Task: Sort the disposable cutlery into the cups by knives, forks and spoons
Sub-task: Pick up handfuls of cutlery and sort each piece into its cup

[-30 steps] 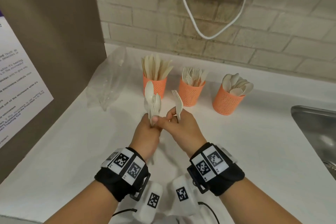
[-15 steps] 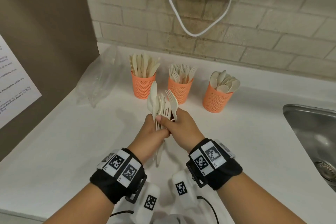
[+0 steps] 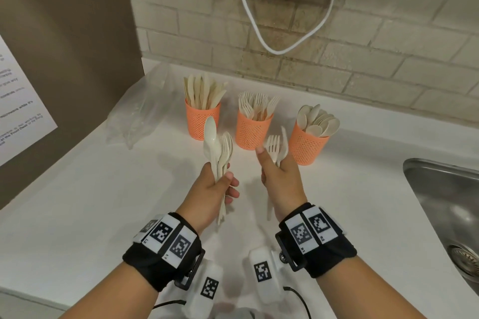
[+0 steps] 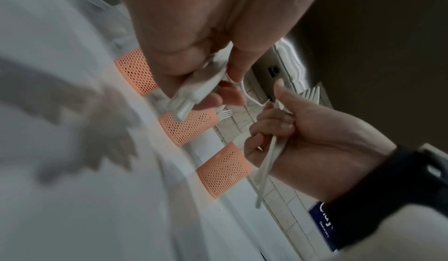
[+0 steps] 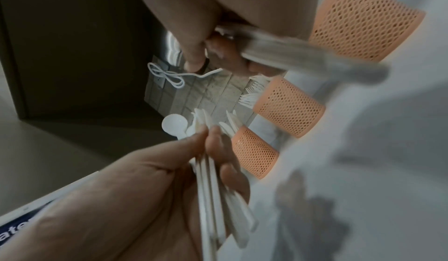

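Observation:
Three orange mesh cups stand in a row near the wall: the knife cup (image 3: 202,119), the fork cup (image 3: 252,131) and the spoon cup (image 3: 307,146). My left hand (image 3: 217,186) grips a bundle of white cutlery (image 3: 219,149), with spoons and a fork sticking up, in front of the knife cup. My right hand (image 3: 281,176) holds two forks (image 3: 277,146) upright, thumb raised, between the fork cup and the spoon cup. The left wrist view shows the right hand (image 4: 290,129) curled round the fork handles (image 4: 269,161). The bundle's handles (image 5: 218,198) show in the right wrist view.
A crumpled clear plastic bag (image 3: 141,109) lies left of the cups, by a brown panel with a printed notice (image 3: 15,101). A steel sink (image 3: 448,204) is set into the white counter (image 3: 103,202) at the right. A white cable (image 3: 261,33) hangs on the brick wall.
My hands were together at the bundle. They have now parted: the right hand has drawn forks out and moved right toward the fork and spoon cups, while the left keeps the bundle.

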A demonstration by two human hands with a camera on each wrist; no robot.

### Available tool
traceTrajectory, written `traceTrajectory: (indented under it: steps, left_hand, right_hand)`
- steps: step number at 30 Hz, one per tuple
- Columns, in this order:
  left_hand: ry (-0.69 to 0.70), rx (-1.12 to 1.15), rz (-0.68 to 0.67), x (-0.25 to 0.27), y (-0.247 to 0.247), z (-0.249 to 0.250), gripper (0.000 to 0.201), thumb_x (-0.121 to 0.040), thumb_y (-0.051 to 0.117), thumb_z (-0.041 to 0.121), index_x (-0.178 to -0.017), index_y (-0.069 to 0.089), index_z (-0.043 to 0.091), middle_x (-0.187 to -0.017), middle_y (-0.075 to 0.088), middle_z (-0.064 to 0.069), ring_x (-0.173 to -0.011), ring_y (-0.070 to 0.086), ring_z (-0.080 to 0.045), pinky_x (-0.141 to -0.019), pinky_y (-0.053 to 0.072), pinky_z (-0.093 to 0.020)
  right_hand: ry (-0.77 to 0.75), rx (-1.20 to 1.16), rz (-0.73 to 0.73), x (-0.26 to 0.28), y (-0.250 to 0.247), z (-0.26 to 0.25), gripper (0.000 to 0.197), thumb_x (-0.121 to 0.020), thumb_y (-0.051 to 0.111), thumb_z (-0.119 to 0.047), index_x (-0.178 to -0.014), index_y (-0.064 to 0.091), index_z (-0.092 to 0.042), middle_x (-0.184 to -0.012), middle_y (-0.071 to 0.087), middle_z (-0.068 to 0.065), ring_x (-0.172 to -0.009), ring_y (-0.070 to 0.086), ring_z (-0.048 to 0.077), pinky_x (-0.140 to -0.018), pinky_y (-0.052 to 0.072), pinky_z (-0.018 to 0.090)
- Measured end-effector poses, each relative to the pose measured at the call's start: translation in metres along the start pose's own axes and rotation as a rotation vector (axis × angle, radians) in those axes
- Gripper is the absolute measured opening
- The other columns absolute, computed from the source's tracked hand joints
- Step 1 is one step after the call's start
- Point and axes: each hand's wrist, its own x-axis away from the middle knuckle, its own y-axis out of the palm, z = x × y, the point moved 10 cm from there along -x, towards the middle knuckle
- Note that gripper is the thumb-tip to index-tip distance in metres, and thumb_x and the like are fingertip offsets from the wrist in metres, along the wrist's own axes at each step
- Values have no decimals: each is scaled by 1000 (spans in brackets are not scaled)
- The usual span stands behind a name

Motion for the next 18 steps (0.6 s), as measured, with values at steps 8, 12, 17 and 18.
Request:
traceTrajectory:
  steps: [8,12,17,18]
  left_hand:
    - [77,-67,-7,-1,8,5,26,-96,51,22,-121,44,22,-81,56,2,-64,51,-8,-62,46,-28]
    - [93,-53,-30,2,10,11,29,-97,50,21,-124,42,23,-81,54,5,-62,49,-7,-59,45,-23]
    - [-17,111,31,5,-1,2,23,-100,40,23,-121,51,19,-87,60,-2,-77,58,-14,-77,51,-34]
    - [-14,124,38,5,-3,1,24,-100,40,20,-120,54,22,-89,64,1,-79,60,-13,-79,51,-34]
  right_hand:
    - [109,46,-166,-1,29,3,25,-78,77,-20,-78,58,-4,-52,56,-4,-47,54,6,-51,42,15]
    - [155,38,-190,-1,37,4,24,-84,70,-12,-69,52,-6,-48,52,-2,-36,48,5,-43,40,16]
    - [258,-52,-202,1,40,14,18,-94,55,-13,-97,58,4,-71,56,8,-42,40,8,-45,34,20]
    - [275,-65,-187,1,39,18,23,-95,53,-14,-106,54,6,-78,57,11,-44,38,9,-45,33,20]
